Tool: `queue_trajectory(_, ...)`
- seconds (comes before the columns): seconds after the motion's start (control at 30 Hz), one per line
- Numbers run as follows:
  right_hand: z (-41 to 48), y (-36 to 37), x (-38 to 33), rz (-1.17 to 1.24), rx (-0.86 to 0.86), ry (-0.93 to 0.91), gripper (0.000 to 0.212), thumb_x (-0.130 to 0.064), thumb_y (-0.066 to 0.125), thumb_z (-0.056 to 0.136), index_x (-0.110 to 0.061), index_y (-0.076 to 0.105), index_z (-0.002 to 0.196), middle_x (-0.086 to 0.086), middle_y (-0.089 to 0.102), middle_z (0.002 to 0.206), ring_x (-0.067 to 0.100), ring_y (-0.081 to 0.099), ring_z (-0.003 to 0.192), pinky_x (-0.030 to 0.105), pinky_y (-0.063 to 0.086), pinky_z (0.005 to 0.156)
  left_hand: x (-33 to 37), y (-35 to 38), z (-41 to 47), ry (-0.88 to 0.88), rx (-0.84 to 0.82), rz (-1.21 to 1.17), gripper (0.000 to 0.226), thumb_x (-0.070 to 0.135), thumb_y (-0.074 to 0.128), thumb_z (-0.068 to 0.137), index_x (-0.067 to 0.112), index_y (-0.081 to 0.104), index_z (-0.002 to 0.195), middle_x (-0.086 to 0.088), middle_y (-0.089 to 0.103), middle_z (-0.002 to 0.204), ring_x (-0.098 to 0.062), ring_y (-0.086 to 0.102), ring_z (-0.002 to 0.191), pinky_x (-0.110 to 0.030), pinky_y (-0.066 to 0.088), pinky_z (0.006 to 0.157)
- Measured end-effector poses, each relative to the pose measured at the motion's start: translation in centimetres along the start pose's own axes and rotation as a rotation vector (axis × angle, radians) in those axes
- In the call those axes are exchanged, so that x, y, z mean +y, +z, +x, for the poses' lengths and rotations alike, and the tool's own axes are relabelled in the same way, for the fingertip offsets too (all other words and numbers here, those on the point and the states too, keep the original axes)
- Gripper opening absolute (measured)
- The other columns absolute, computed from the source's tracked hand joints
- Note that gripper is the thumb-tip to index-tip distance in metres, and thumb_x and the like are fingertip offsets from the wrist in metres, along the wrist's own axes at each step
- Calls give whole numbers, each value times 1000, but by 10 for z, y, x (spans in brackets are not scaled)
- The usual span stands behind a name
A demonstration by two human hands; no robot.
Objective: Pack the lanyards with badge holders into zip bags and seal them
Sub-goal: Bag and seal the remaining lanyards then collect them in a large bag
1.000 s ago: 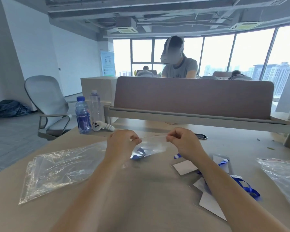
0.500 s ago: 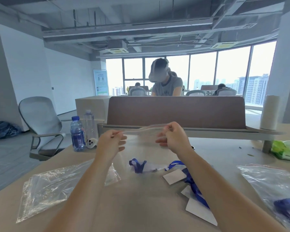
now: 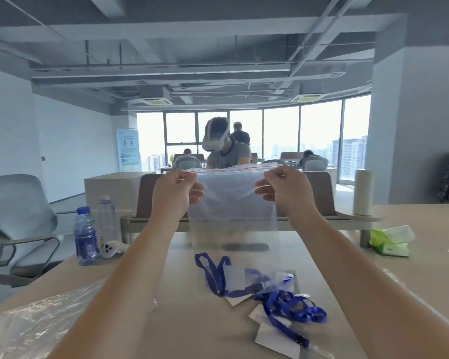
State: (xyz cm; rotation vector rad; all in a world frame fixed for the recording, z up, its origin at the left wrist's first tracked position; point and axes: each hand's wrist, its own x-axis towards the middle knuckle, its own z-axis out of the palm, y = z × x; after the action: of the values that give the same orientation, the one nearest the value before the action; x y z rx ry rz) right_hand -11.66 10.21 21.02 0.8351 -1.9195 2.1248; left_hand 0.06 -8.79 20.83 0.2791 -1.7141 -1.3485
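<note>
I hold a clear zip bag (image 3: 233, 203) up in front of me above the beige table (image 3: 187, 320). My left hand (image 3: 175, 195) pinches its top left corner and my right hand (image 3: 287, 194) pinches its top right corner, both at the red-lined zip strip. The bag hangs down to the table. A blue lanyard with a clear badge holder (image 3: 218, 275) sits at its lower end, seemingly inside it. More blue lanyards with white badge cards (image 3: 290, 309) lie loose on the table, to the right of and nearer than the bag.
A pile of clear bags (image 3: 24, 330) lies at the near left. A blue water bottle (image 3: 86, 234), an empty bottle (image 3: 106, 218) and a white controller (image 3: 112, 248) stand far left. A green tissue pack (image 3: 389, 242) and a paper roll (image 3: 363, 193) sit at the right. A brown divider (image 3: 319, 198) and a person are beyond.
Both hands have lifted the bag from the table to chest height and moved apart, stretching its top edge. The lanyard inside slid to the bottom. The camera tilted up.
</note>
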Motion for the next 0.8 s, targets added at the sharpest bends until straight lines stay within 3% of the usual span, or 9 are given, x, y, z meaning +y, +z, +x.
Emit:
queue_trajectory(0.17,-22,-63,-13,-80,116,0,9,-17,59,97,-8,63,95,5,76,81,22,73,64,32,57,62,13,47,-27,19,-97,-15,12,21,60,98,12,67,102,-4,77,80,-20,74,72,-27,58,59)
queue_trajectory(0.27,-34,-102,-16,-117,182,1,10,-18,59,97,-9,62,95,6,76,82,19,71,60,28,55,58,18,80,-47,27,-135,-36,10,21,60,97,16,68,93,0,76,77,-18,74,73,-27,53,58)
queue_trajectory(0.5,-53,-190,-12,-167,281,21,10,-19,61,96,-13,62,89,6,75,76,25,70,62,34,55,61,27,151,-95,31,-256,-36,16,24,57,98,15,70,95,2,77,82,-11,72,70,-27,50,64)
queue_trajectory(0.67,-60,-245,-13,-195,345,24,10,-16,61,95,-13,61,86,6,74,72,23,69,57,29,52,55,30,201,-114,8,-354,-74,16,21,59,97,9,69,92,-4,76,77,-15,71,63,-23,45,48)
queue_trajectory(0.8,-55,-280,-12,-240,367,27,12,-14,59,96,-12,59,84,6,73,71,20,67,52,24,51,50,30,235,-122,14,-411,-87,14,18,60,96,8,68,89,-8,76,74,-20,70,61,-22,44,45)
